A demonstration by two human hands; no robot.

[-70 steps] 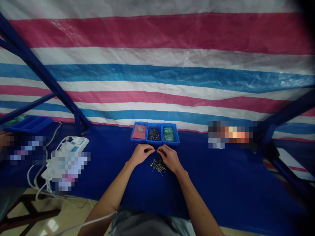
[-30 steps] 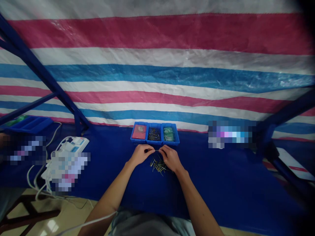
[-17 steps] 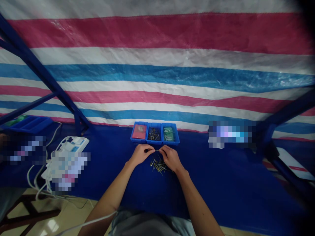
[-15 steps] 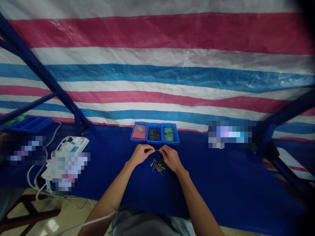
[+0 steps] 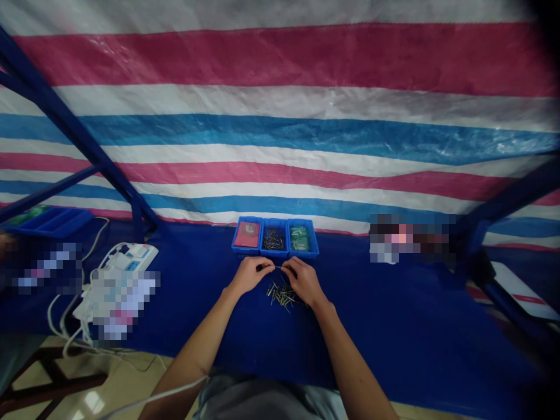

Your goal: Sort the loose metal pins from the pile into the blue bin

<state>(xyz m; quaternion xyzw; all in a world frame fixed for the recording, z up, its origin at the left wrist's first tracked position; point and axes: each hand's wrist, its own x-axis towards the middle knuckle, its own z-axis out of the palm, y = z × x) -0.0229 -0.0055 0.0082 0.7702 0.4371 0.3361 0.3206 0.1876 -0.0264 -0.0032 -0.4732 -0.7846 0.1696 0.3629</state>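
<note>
Pinched in the fingertips of my left hand [image 5: 249, 275] is one end of a thin metal pin [image 5: 278, 267]. My right hand [image 5: 303, 280] grips the other end, its fingertips very close to the left ones. The pin lies level, and most of it is hidden by the fingers. Just below the hands, a loose pile of thin brass and dark pins [image 5: 283, 296] is spread on the blue table [image 5: 376, 326]. Right behind the hands stand three joined blue bins: a bin with a red item [image 5: 247, 234], a bin of dark pins [image 5: 274, 238] and a bin with green-and-white pieces [image 5: 300, 238].
A white power strip [image 5: 140, 256] with tangled cables sits at the left. Beyond it are a blue divided tray [image 5: 52, 220] and part of another person's hand [image 5: 6, 248]. Blue frame posts [image 5: 83, 131] flank the striped sheet [image 5: 280, 134] behind the table. Some areas are pixelated.
My right fingertips have shifted very slightly left, towards the left ones, along the pin. The left hand and the pile look the same. Colours in the pixelated patch at right have turned from blue to reddish.
</note>
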